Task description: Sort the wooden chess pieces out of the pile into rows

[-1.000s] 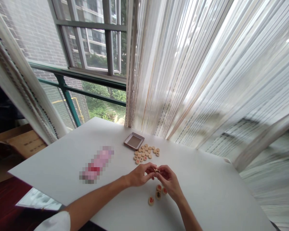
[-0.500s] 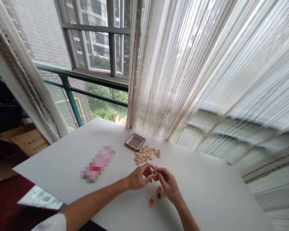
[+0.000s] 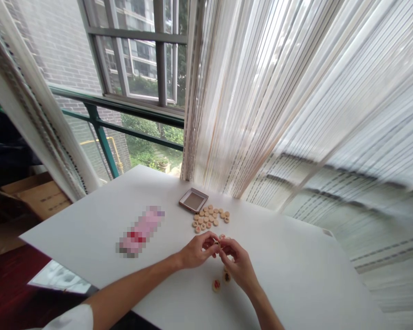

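My left hand [image 3: 198, 250] and my right hand [image 3: 240, 265] meet over the white table, fingers closed in a pinch around one round wooden xiangqi piece [image 3: 217, 243]. Most of that piece is hidden by the fingertips. Just beyond my right fingers a red-marked xiangqi piece [image 3: 222, 237] peeks out. Closer to me lie a piece with a red character [image 3: 216, 285] and one with a dark character [image 3: 226, 277], the latter partly behind my right hand. A cluster of several wooden pieces [image 3: 206, 219] spreads farther back, some blank side up and some showing characters.
An open shallow square box [image 3: 181, 203] sits behind the cluster. To the left, a pink pixelated item [image 3: 142, 231] lies on the white table [image 3: 296, 270]. Curtains [image 3: 227, 114] and a green railing [image 3: 137, 131] stand beyond the table's far edge.
The held piece, whose dark character faced me, has been tilted and is now mostly covered by my fingers. My right hand has shifted slightly left, hiding a red piece below it.
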### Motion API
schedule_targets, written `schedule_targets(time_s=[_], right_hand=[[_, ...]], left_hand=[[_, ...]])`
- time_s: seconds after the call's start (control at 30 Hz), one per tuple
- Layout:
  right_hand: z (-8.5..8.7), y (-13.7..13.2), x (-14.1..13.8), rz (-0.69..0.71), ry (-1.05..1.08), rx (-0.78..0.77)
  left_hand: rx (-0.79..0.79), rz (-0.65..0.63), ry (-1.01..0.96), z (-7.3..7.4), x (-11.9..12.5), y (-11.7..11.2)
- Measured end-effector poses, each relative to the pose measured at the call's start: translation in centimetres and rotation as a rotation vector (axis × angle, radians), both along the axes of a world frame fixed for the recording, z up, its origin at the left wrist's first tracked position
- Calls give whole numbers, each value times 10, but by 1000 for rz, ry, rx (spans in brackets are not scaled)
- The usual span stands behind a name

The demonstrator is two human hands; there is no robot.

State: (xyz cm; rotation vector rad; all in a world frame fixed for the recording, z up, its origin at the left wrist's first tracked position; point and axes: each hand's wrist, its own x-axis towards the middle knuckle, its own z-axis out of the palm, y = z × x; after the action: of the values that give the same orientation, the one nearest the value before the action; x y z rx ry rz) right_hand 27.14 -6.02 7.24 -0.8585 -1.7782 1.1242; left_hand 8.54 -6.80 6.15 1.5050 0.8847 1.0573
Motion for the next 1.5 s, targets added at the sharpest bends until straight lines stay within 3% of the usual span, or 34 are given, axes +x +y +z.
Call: schedule_targets(time_s=[0.4, 0.6, 1.03, 1.5], right_hand=[[-2, -4, -1, -33, -207, 198], [0, -5, -1, -22, -249, 252], [7, -6, 3, -34, -233, 243], [7, -5, 4, -26, -156, 160]], left_hand=[[-190, 48, -96, -12, 3, 0], [-172, 48, -104, -5, 4, -4], [-88, -50, -10, 7, -4, -10], [-73, 1, -27, -1, -8, -14]])
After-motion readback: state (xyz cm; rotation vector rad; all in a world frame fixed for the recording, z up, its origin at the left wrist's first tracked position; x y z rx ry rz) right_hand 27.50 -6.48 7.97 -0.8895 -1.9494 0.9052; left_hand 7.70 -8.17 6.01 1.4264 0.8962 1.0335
